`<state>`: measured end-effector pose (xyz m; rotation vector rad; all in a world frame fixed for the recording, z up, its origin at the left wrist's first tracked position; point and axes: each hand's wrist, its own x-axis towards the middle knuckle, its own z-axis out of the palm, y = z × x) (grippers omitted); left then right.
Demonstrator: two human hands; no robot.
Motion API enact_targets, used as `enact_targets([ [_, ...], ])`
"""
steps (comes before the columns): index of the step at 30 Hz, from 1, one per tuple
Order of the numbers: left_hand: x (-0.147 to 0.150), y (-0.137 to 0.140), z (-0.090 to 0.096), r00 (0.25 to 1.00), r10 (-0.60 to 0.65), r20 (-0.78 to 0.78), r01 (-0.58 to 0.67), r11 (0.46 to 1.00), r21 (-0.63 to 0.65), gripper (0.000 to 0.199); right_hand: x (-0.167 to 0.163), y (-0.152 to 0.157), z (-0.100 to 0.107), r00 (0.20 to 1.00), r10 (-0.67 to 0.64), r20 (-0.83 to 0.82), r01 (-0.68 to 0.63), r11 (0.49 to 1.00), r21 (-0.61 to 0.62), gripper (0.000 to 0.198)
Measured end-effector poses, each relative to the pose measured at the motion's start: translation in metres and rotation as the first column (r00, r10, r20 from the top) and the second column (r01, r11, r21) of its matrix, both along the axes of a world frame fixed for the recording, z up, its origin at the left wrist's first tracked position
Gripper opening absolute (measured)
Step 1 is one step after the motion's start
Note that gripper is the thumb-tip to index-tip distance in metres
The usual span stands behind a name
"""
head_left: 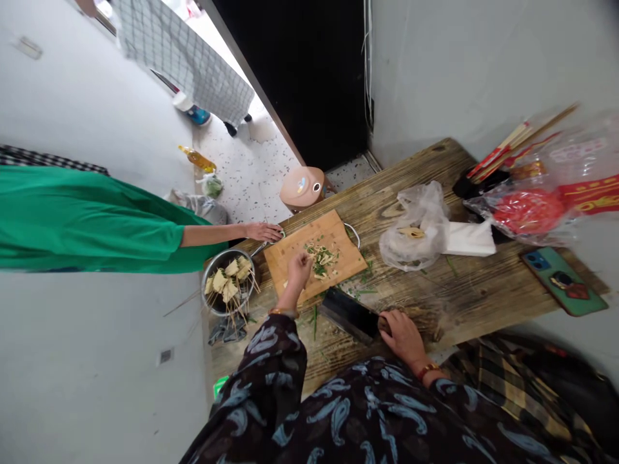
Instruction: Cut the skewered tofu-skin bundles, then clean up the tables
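Grainy wood table point(459, 303), loaded L to R

L end: metal pot point(206, 300), w/ dark cloth point(228, 330) just nr it. Mid-L: light wood cutting board point(333, 225), set askew. Green scraps point(360, 292) on bare wood along its R & nr sides. Broad dark knife point(351, 314) by board's nr edge; can't tell if blade rests flat. R of board: clear plastic bag point(435, 200), w/ white tissue stack point(469, 240) just beside, on its R. R end: black container point(460, 187) & red plastic-wrapped bundle point(527, 212) toward far side, green phone point(554, 283) nearer, camera side up.
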<state>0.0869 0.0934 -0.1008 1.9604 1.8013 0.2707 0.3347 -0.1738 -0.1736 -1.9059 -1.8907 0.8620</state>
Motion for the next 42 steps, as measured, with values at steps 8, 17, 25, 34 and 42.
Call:
enact_targets([
  [8, -0.001, -0.071, -0.018, 0.998, -0.042, 0.038, 0.044, 0.998, -0.044, 0.017, -0.001, -0.002, -0.007, 1.000, 0.021, 0.018, -0.022, 0.999, 0.045, 0.032],
  [17, 0.015, -0.011, -0.016, 0.999, 0.050, 0.017, -0.050, 0.999, -0.006, 0.013, -0.001, -0.001, -0.006, 0.999, 0.025, 0.042, -0.028, 0.997, 0.074, 0.032],
  [25, 0.036, 0.006, -0.033, 0.998, 0.010, 0.058, -0.007, 0.999, -0.051, 0.015, -0.001, 0.001, -0.004, 0.999, 0.013, 0.029, -0.014, 0.999, 0.034, 0.032],
  [34, -0.014, -0.013, -0.006, 0.984, 0.161, 0.080, -0.158, 0.986, -0.045, 0.008, -0.001, -0.001, -0.004, 1.000, 0.013, 0.008, -0.013, 1.000, 0.028, 0.032],
  [42, -0.001, -0.046, -0.035, 0.978, 0.204, 0.033, -0.204, 0.979, -0.010, 0.041, -0.004, -0.001, -0.008, 0.998, 0.050, -0.030, -0.050, 0.999, 0.022, 0.030],
])
